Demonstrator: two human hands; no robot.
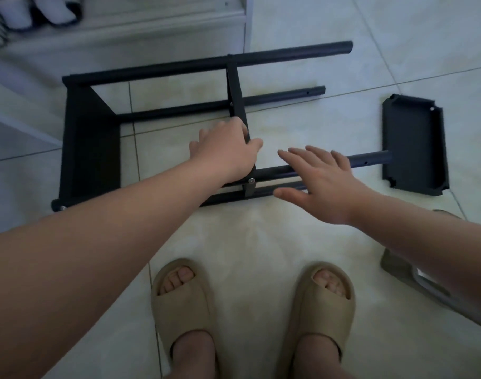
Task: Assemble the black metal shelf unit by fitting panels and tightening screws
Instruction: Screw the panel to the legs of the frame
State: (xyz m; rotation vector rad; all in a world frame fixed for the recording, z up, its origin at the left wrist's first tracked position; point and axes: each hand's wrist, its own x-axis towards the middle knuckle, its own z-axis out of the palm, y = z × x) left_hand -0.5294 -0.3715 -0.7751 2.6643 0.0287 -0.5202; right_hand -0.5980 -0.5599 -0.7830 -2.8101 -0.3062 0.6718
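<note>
The black metal shelf unit [91, 149] lies on its side on the tiled floor, its black tubes running left to right. An end panel closes its left side and a middle panel [235, 97] crosses the tubes. My left hand [224, 149] grips the near edge of that middle panel. My right hand [321, 181] hovers with fingers spread over the two near tubes [370, 158], just right of a silver screw [251, 181]. A loose black panel [414, 143] lies flat on the floor at the right, by the tube ends.
A white cabinet [151, 20] with shoes on its low shelf stands at the far left. My feet in beige slippers [324, 305] stand close to the unit. A grey object [409, 274] lies on the floor at the right, partly behind my forearm.
</note>
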